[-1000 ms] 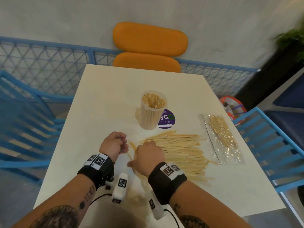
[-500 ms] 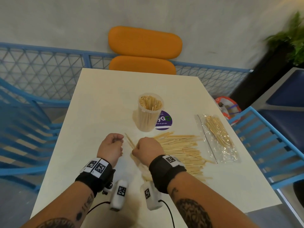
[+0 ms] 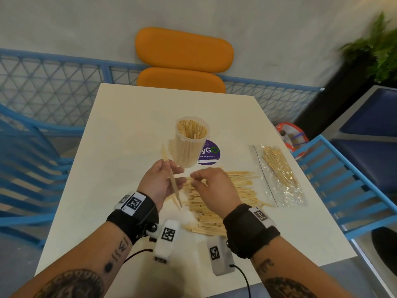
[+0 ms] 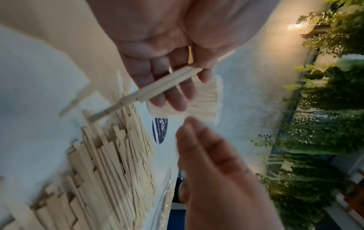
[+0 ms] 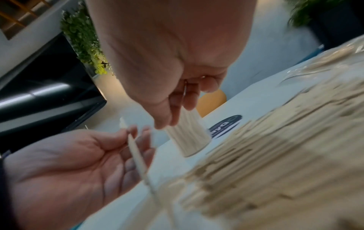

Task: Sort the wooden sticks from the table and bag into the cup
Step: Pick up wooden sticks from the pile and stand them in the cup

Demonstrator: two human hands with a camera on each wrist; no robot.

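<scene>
A clear plastic cup (image 3: 191,145) packed with wooden sticks stands upright mid-table. My left hand (image 3: 169,177) is raised just in front of it, palm turned up. Its thumb pinches a few wooden sticks (image 3: 172,179) against the fingers (image 4: 175,99); these held sticks (image 4: 157,87) point toward the cup. Beside it, my right hand (image 3: 206,179) hovers over the loose stick pile (image 3: 240,190), its fingers (image 5: 177,109) loosely curled and holding nothing. Right of the pile, a clear bag (image 3: 279,175) with more sticks lies flat.
A purple round sticker (image 3: 211,154) lies on the white table (image 3: 129,130) behind the cup. An orange chair (image 3: 182,63) stands at the far end. Blue chairs (image 3: 343,186) flank both sides. A potted plant (image 3: 378,50) is far right.
Both hands were fists low at the pile's left edge. The left hand has since lifted and turned palm up with sticks in it. The right hand has risen and opened beside it.
</scene>
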